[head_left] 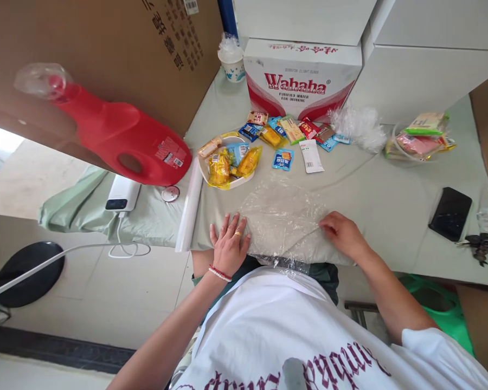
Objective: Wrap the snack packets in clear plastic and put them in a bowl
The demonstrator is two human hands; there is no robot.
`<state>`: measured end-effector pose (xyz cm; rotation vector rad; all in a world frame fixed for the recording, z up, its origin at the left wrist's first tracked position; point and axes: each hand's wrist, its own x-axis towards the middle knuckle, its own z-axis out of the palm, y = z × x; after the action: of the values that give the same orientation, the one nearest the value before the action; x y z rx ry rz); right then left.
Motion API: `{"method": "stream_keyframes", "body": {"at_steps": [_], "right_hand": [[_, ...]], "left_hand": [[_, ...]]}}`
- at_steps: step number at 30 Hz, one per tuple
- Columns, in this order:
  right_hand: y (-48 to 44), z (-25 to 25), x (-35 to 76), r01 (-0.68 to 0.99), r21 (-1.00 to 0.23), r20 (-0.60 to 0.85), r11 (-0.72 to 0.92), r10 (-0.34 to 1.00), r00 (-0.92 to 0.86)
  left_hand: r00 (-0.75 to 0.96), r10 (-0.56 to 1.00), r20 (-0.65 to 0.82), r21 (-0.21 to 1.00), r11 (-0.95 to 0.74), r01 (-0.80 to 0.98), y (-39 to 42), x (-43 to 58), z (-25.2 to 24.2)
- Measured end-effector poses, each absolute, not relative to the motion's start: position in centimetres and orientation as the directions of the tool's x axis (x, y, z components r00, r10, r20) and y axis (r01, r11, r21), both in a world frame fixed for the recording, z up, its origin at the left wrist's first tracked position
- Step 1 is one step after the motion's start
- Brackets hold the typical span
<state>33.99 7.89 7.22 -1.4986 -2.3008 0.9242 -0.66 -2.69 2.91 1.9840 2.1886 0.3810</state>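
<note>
A sheet of clear plastic film (284,211) lies spread on the cloth-covered table, its near end hanging over the front edge. My left hand (230,246) rests flat at the film's left side, fingers spread. At the right side, my right hand (341,233) pinches the film's edge between thumb and fingers. Beyond the film stands a white bowl (205,172) with yellow-wrapped snacks (219,168) in it. To the left of my left hand lies a roll of plastic film (189,211), pointing away from me.
Several snack packets (282,159) lie before a Wahaha box (301,81). A red jug (134,141), a power bank (122,194) and its cable are left. On the right are a tub of snacks (417,149), a phone (450,213) and keys (482,246). Crumpled plastic (360,129) sits behind.
</note>
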Motion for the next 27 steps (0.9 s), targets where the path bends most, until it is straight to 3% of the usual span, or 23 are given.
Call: {"method": "stream_keyframes", "body": {"at_steps": [3, 5, 7, 10, 12, 14, 16, 21, 27], "right_hand": [[7.4, 8.0, 33.3, 0.715, -0.679, -0.023, 0.167, 0.968, -0.248], [7.5, 8.6, 31.0, 0.709, -0.666, 0.053, 0.231, 0.963, -0.264], [8.0, 9.1, 28.0, 0.7, -0.598, 0.087, 0.39, 0.9, -0.427], [9.0, 9.1, 24.6, 0.578, -0.457, 0.01, 0.676, 0.654, -0.756], [9.4, 8.5, 23.9, 0.475, -0.41, -0.054, 0.778, 0.499, -0.865], [9.5, 7.7, 24.2, 0.446, -0.396, -0.089, 0.802, 0.451, -0.888], [9.0, 6.7, 24.8, 0.481, -0.396, -0.106, 0.782, 0.481, -0.87], [6.6, 4.9, 24.2, 0.673, -0.368, -0.098, 0.641, 0.693, -0.714], [6.2, 5.3, 21.5, 0.831, -0.352, -0.153, 0.431, 0.849, -0.506]], "left_hand": [[-0.119, 0.991, 0.067, 0.29, 0.095, 0.952, -2.9, 0.7, 2.8], [-0.115, 0.992, 0.051, 0.289, 0.095, 0.953, -2.2, 1.3, 3.1], [-0.062, 0.998, 0.008, 0.294, 0.057, 0.954, -0.7, 1.1, 3.5], [0.1, 0.99, -0.096, 0.32, -0.064, 0.945, 2.7, -0.5, 4.1], [0.18, 0.971, -0.155, 0.333, -0.12, 0.935, 4.9, -1.9, 4.6], [0.206, 0.963, -0.173, 0.348, -0.135, 0.928, 6.2, -2.6, 5.2], [0.167, 0.98, -0.111, 0.354, -0.118, 0.928, 6.4, -1.8, 6.3], [-0.057, 0.977, 0.205, 0.351, -0.019, 0.936, 4.2, 5.2, 9.4], [0.128, 0.988, 0.085, 0.39, -0.151, 0.908, 4.9, 9.8, 8.6]]}}
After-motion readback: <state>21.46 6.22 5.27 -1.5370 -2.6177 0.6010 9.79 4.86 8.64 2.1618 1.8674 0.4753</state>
